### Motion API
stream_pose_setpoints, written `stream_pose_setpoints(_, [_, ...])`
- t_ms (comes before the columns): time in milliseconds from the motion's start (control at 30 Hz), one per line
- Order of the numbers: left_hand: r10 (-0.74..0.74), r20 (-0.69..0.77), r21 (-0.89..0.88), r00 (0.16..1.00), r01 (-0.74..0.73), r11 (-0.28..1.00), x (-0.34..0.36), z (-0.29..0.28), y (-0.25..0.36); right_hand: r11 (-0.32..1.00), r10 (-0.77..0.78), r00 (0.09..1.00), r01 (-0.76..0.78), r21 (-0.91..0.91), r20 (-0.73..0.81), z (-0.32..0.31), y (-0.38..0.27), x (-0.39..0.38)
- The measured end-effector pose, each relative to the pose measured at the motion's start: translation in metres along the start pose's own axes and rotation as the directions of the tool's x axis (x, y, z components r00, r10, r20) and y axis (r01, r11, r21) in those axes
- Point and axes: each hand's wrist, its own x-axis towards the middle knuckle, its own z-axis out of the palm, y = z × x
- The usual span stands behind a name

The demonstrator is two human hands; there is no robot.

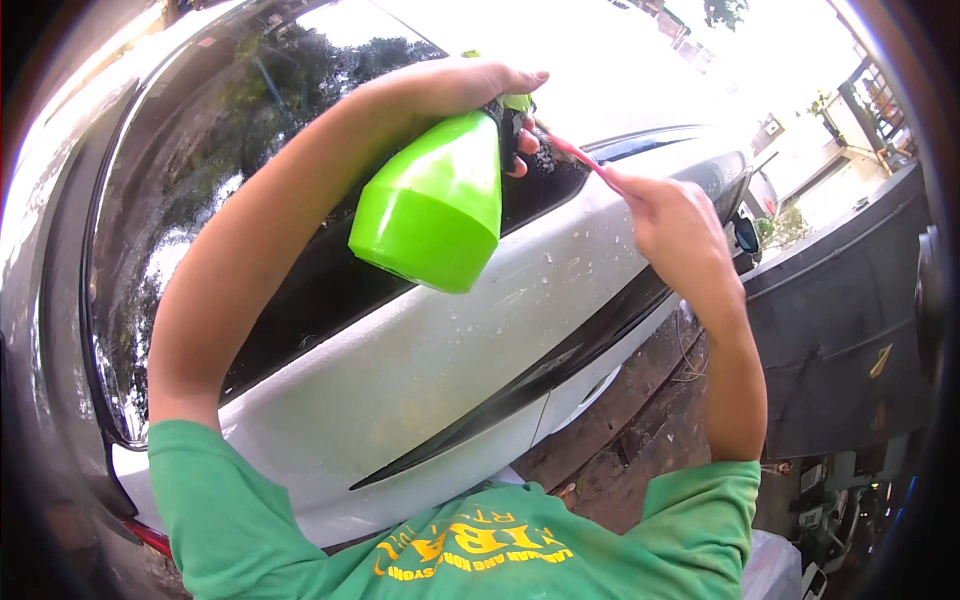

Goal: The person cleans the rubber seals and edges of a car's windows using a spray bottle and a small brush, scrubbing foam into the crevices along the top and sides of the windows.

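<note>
My left hand reaches over the car and is closed round the neck of a bright green spray bottle. The bottle hangs tilted, its wide base toward me, and hides part of the dark window. My right hand pinches the thin pink handle of a small brush. Its far end meets the corner of the window trim close to my left fingertips, where whitish suds show. The bristles cannot be made out clearly. Water drops dot the white car body below.
A black trim strip runs along the car's lower side. Brown ground lies below it. A dark grey sheet-covered surface stands at the right, with cluttered items beneath. Strong glare washes out the roof area.
</note>
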Motion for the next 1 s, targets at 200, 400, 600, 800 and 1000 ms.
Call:
stream_pose_setpoints(200, [0.014, 0.054, 0.01, 0.998, -0.014, 1.0, 0.004, 0.01, -0.005, 0.996, 0.085, 0.994, -0.084, -0.018, 0.064, 0.001, -0.018, 0.016])
stream_pose_setpoints(400, [0.024, 0.042, 0.051, 0.999, -0.026, 0.998, -0.005, 0.006, 0.0, 0.997, 0.002, 0.996, 0.005, -0.083, 0.092, -0.013, 0.02, 0.0])
stream_pose_setpoints(600, [0.05, -0.044, 0.047, 0.998, -0.047, 0.998, -0.013, 0.001, 0.002, 0.997, -0.068, 0.997, 0.069, 0.045, -0.019, 0.002, 0.021, -0.001])
stream_pose_setpoints(800, [0.067, -0.133, 0.052, 0.989, -0.06, 0.997, -0.007, -0.003, -0.008, 0.996, -0.068, 0.998, 0.067, 0.05, 0.014, 0.02, -0.007, 0.05])
stream_pose_setpoints(1000, [0.124, -0.253, -0.007, 0.959, -0.13, 0.991, -0.008, -0.034, -0.023, 0.967, -0.252, 0.954, 0.256, 0.003, -0.16, 0.017, 0.013, 0.027])
